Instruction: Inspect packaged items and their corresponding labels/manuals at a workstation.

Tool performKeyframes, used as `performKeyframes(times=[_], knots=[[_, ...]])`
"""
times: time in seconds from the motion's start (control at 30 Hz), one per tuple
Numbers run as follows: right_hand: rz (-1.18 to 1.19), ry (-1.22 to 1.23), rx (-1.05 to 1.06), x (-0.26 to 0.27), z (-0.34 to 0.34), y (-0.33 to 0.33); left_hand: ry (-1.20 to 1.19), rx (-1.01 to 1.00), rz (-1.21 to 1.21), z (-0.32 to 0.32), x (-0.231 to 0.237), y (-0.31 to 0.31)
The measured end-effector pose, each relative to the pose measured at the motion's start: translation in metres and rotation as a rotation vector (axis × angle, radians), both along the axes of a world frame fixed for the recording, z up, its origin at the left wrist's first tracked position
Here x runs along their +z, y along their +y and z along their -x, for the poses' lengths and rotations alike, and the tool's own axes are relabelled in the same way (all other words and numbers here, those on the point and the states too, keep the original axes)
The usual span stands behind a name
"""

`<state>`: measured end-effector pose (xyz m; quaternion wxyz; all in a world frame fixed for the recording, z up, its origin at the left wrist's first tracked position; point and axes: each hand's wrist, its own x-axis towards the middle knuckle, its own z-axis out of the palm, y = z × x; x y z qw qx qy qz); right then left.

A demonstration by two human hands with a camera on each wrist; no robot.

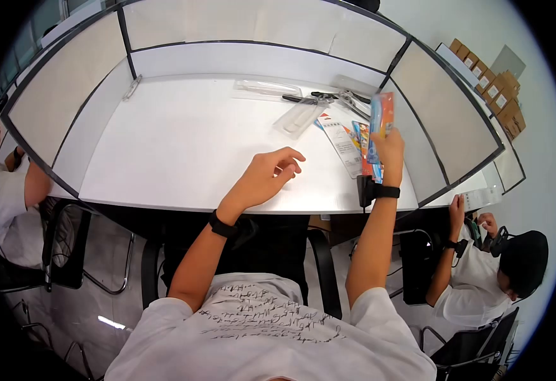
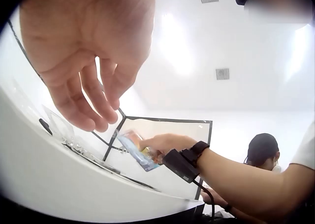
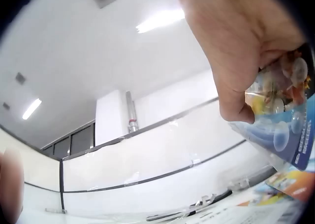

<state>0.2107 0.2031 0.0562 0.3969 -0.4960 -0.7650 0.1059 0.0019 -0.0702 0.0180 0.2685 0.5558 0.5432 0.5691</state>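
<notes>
My right hand (image 1: 389,147) grips a flat blue and orange printed package (image 1: 383,114), raised near the right partition. In the right wrist view, the thumb presses on this package (image 3: 283,128), whose front has a clear plastic cover. My left hand (image 1: 265,178) hovers over the front middle of the table with loosely bent fingers and holds nothing; its palm side shows in the left wrist view. Beneath and beside the right hand lie another colourful package (image 1: 365,151) and a white printed card (image 1: 341,145).
Behind the cards lie black-handled metal tools (image 1: 348,100) and clear plastic packaging (image 1: 300,119). A further clear package (image 1: 265,87) lies near the back wall. Partitions (image 1: 430,108) enclose the white table (image 1: 164,146) on three sides. People sit on both sides, beyond the partitions.
</notes>
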Motion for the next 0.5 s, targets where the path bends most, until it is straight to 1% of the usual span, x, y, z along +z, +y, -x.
performKeyframes(times=[0.07, 0.1, 0.17, 0.23, 0.27, 0.3, 0.37, 0.4, 0.43, 0.5], knots=[[-0.038, 0.020, -0.005, 0.017, 0.021, -0.051, -0.219, 0.035, -0.069, -0.007, -0.002, 0.008], [-0.083, 0.045, 0.000, 0.019, 0.036, -0.075, -0.281, 0.048, -0.107, -0.010, -0.003, 0.012], [-0.523, 0.082, 0.316, -0.013, 0.060, -0.105, -0.436, 0.037, -0.126, -0.016, -0.005, 0.016], [-0.326, -0.002, 0.390, -0.009, 0.093, -0.156, -0.579, 0.027, -0.118, -0.020, -0.002, 0.015], [-0.292, -0.031, 0.448, -0.005, 0.104, -0.180, -0.654, 0.090, -0.125, -0.017, -0.019, 0.021], [-0.256, -0.061, 0.508, -0.005, 0.112, -0.197, -0.735, 0.105, -0.178, -0.014, -0.018, 0.018], [-0.216, -0.044, 0.570, -0.015, 0.124, -0.212, -0.880, 0.162, -0.079, 0.019, -0.045, 0.017], [-0.158, -0.032, 0.609, -0.016, 0.124, -0.215, -0.855, 0.248, -0.043, 0.028, -0.040, 0.008], [0.024, -0.036, 0.651, -0.008, 0.120, -0.221, -0.867, 0.202, -0.144, 0.030, -0.030, 0.001], [0.213, 0.048, 0.779, -0.010, 0.118, -0.215, -0.745, 0.209, -0.135, 0.035, -0.014, -0.010]])
